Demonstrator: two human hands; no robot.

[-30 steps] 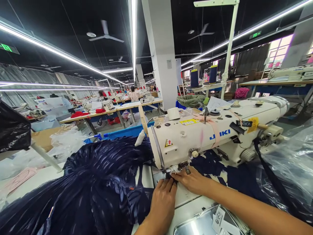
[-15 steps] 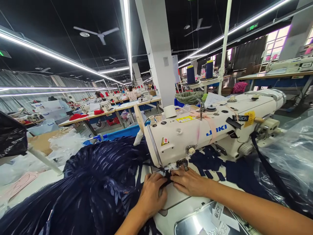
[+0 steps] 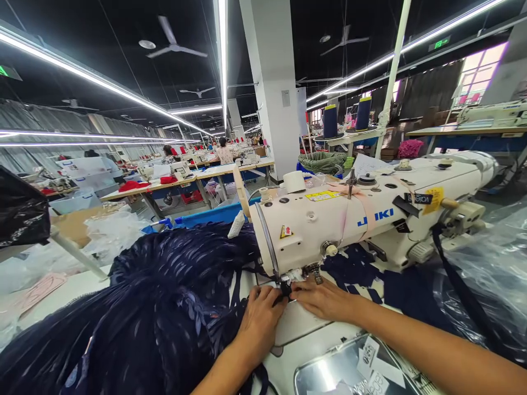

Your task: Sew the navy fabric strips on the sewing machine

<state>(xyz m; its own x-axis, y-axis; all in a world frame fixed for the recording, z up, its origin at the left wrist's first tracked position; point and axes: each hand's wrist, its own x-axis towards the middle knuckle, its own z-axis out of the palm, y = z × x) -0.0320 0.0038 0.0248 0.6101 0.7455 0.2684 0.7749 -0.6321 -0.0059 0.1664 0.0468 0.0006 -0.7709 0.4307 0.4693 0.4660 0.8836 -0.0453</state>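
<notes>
A white sewing machine [image 3: 313,225] with blue lettering stands before me. Under its needle area a small navy fabric strip [image 3: 285,289] shows between my fingertips. My left hand [image 3: 262,315] is closed on the strip's near left side, its fingertips beside the presser foot. From the right, my right hand [image 3: 323,298] pinches the strip, fingers bent close to the foot. The exact grip is partly hidden by the fingers and machine head. A big heap of navy strips [image 3: 164,307] lies left of my left hand.
Navy fabric pieces [image 3: 354,266] lie behind my right forearm. Paper labels [image 3: 373,365] rest on a shiny metal plate [image 3: 317,373] at the front. Clear plastic [image 3: 486,263] covers the right side. Two navy thread cones [image 3: 330,122] stand behind the machine. Other people sit at far tables.
The view has shifted slightly, so the machine appears further right. Both hands stay at the needle area; my left hand's fingers lie a little flatter and nearer the right hand's.
</notes>
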